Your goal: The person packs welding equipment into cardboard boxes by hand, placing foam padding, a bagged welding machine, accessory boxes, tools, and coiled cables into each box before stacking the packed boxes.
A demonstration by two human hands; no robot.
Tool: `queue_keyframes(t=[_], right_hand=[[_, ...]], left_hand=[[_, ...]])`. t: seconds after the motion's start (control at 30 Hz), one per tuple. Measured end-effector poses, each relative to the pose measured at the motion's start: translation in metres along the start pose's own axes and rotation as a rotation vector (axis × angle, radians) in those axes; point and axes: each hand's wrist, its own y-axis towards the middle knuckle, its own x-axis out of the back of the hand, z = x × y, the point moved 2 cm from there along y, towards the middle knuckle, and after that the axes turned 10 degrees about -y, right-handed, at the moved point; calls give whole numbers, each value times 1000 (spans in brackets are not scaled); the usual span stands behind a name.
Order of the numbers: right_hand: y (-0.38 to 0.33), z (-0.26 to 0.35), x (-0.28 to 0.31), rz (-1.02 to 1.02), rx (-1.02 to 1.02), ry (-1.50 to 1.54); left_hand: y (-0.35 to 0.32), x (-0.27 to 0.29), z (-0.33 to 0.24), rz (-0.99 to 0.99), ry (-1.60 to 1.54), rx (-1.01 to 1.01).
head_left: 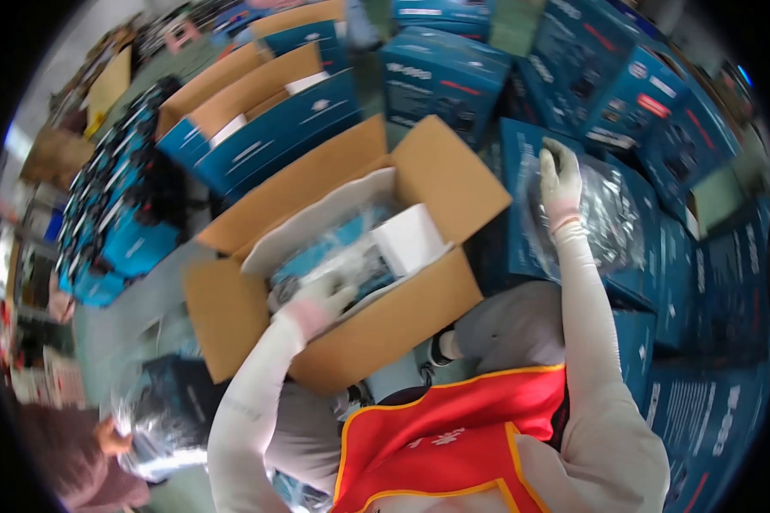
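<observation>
An open cardboard box (385, 329) stands in front of me, its flaps spread outward. Inside are a white liner (316, 212), a small white carton (408, 239) and blue and grey items in clear plastic (338, 256). My left hand (321, 303), in a pale glove, reaches over the near left side onto these wrapped items; motion blurs its fingers, and I cannot tell whether it grips any. Off to the right, my gloved right hand (560, 178) hovers at or touches the left edge of a pile of clear plastic bags (606, 214), fingers apart and slightly bent. The bags lie on a blue carton (515, 158).
Blue printed cartons (633, 94) are stacked along the right. Another open blue carton (274, 141) stands beyond the box. At left is a row of blue cases (133, 248) with black parts. A co-worker's hand (111, 436) holds clear plastic at lower left.
</observation>
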Motion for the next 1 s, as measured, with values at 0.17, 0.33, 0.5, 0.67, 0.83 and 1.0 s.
queue_keyframes(t=[0.17, 0.33, 0.5, 0.67, 0.83, 1.0], right_hand=[[2, -79, 92, 136, -269, -1065], [-19, -184, 151, 351, -783, -578], [-29, -195, 151, 400, -918, 98], [0, -177, 173, 278, -637, 206], [60, -7, 212, 272, -82, 72], [86, 176, 213, 162, 358, -90]], left_hand=[[-45, 27, 10, -273, -173, 66], [-56, 20, -7, -379, -253, -58], [-45, -14, -27, -197, -401, -93], [-22, -52, -48, -67, -345, -174], [4, -88, -110, -27, -823, -231], [4, -105, -163, -149, -686, -429]])
